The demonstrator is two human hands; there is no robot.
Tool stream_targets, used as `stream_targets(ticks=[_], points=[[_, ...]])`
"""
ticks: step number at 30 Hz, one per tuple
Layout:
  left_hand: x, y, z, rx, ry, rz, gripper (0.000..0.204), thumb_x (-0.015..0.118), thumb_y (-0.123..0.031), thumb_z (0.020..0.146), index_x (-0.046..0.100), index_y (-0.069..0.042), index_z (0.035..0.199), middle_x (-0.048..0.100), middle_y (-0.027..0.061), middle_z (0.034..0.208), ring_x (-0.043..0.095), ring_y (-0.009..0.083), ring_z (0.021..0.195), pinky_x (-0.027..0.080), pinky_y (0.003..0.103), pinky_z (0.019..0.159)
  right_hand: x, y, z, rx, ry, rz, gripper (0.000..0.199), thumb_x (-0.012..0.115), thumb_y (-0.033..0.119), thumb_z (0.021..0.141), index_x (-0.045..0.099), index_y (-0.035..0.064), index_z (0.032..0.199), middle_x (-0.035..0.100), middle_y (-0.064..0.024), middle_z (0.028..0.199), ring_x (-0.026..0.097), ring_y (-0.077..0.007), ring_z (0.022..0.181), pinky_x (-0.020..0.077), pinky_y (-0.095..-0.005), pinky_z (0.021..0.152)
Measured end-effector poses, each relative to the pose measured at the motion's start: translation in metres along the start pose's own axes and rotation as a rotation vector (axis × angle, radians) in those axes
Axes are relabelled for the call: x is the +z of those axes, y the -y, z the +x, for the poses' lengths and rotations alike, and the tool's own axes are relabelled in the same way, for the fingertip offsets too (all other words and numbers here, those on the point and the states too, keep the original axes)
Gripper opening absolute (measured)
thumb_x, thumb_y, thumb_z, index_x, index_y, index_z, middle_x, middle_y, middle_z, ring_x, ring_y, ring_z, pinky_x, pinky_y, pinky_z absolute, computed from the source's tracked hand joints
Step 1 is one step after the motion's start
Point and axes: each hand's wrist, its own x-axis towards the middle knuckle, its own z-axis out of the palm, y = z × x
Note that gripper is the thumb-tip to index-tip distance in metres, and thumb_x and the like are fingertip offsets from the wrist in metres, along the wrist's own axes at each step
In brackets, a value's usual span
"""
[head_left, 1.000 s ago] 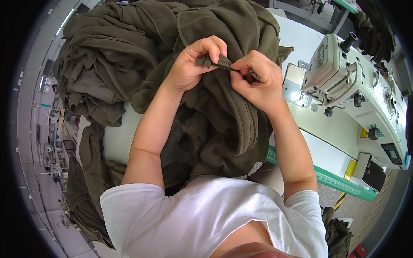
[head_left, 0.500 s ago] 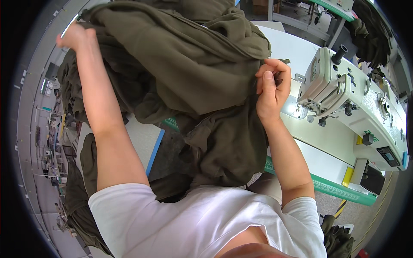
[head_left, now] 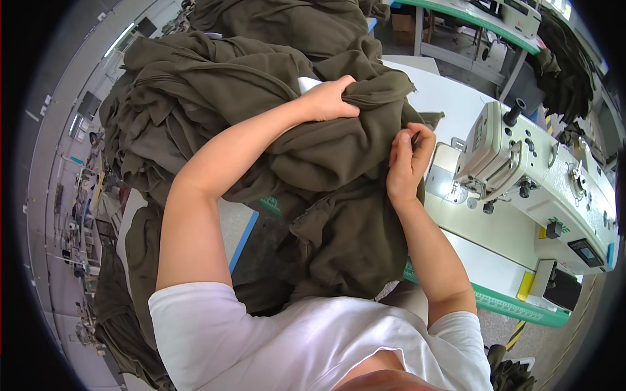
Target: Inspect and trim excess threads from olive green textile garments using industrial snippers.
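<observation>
A large dark olive garment (head_left: 261, 85) lies bunched across the sewing table, and its folds hang down over the front edge. My left hand (head_left: 330, 101) rests on top of its folds, the thumb apart and the fingers curled into the cloth. At the garment's right edge, my right hand (head_left: 409, 159) is closed with bent fingers and thumb together, pinching the fabric. Just right of that hand stands a white sewing machine (head_left: 521, 166), its needle area beside the cloth. Folds partly hide the fingertips of both hands.
The white sewing table (head_left: 456, 91) has a green front edge with a ruler strip (head_left: 482, 296). More olive cloth (head_left: 124, 313) hangs at the left. Behind stands another green-edged workstation (head_left: 469, 16), with dark garments (head_left: 567, 65) heaped at its right.
My left hand has come from the far left to the garment's middle, near my right hand. The raised cloth has settled into a bunch. My right hand stays at the edge.
</observation>
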Motion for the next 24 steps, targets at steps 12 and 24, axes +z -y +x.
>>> stream_targets(ticks=[12,24], points=[[-0.373,-0.032,-0.071,0.25,-1.629,-0.903,0.095,0.065,-0.016,0.085,-0.005,-0.034,0.147,0.029,0.0177,0.146,0.045,0.0409,0.12,0.046,0.055,0.098,0.003,0.001,-0.014,-0.375,0.445,-0.171,0.033,0.057,-0.006,0.078,0.042,0.0031,0.106,0.047,-0.0068,0.078,0.042,-0.0129,0.059,0.0366,-0.0253,0.052],[-0.198,0.126,-0.091,0.204,-1.258,0.702,0.055,0.071,-0.034,0.079,0.054,-0.01,0.126,0.051,0.0171,0.128,0.046,0.0354,0.122,0.035,0.043,0.103,0.011,0.008,-0.02,-0.403,0.529,-0.297,0.027,0.065,-0.002,0.074,0.049,0.0036,0.095,0.05,-0.0093,0.065,0.047,-0.0225,0.047,0.0374,-0.0304,0.044]])
